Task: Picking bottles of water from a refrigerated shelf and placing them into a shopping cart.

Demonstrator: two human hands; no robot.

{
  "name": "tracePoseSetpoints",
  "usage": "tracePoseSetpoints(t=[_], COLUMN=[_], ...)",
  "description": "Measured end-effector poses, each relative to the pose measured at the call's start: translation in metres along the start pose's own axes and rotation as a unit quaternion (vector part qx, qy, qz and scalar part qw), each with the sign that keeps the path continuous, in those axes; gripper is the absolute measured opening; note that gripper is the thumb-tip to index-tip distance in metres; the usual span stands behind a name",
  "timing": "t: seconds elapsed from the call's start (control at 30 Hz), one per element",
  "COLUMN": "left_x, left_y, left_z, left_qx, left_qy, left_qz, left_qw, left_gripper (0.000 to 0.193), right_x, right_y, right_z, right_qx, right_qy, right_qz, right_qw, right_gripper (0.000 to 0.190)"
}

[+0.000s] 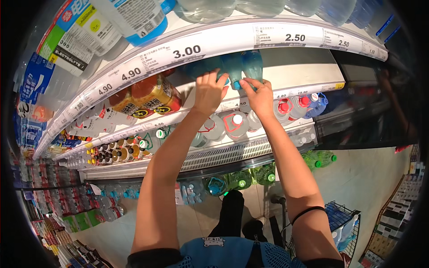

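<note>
Several blue-tinted bottles [232, 65] with blue caps sit on a white shelf, their necks towards me and their far ends hidden beneath the shelf above. My left hand [209, 92] reaches over the left bottles. A blue cap shows between its thumb and forefinger. Beside the middle bottle's blue cap [237, 85], my right hand [260, 95] has its fingers closed around the neck end of the right bottle [253, 67]. Its fingers partly cover that bottle's cap.
Price strips edge the upper shelf [231, 38], close above my hands. Orange-brown drink bottles [157, 95] stand to the left. Large clear jugs [236, 125] fill the shelf below. Green bottles [239, 179] stand on the floor. A wire basket [357, 231] holding bottles is at right.
</note>
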State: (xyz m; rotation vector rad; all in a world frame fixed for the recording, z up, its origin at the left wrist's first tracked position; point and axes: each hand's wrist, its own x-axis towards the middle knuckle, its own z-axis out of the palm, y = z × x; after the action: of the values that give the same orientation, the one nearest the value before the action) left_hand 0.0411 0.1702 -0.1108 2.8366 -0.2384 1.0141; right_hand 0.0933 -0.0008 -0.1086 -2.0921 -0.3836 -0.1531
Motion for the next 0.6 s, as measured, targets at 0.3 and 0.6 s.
tracePoseSetpoints(t=[0.3, 0.6], left_x=[-0.013, -0.008], left_y=[0.025, 0.041], left_z=[-0.023, -0.005], left_qx=[0.073, 0.027], left_qy=[-0.141, -0.02], left_qz=[-0.224, -0.344], left_qw=[0.962, 0.938], left_gripper=[0.055, 0.061], right_x=[0.017, 0.019], right_y=[-0.047, -0.05], right_z=[0.011, 0.025], right_qx=[-0.205, -0.289], right_qy=[-0.124, -0.13], right_qz=[0.095, 0.084], right_qw=[0.966, 0.945], right_gripper=[0.055, 0.062])
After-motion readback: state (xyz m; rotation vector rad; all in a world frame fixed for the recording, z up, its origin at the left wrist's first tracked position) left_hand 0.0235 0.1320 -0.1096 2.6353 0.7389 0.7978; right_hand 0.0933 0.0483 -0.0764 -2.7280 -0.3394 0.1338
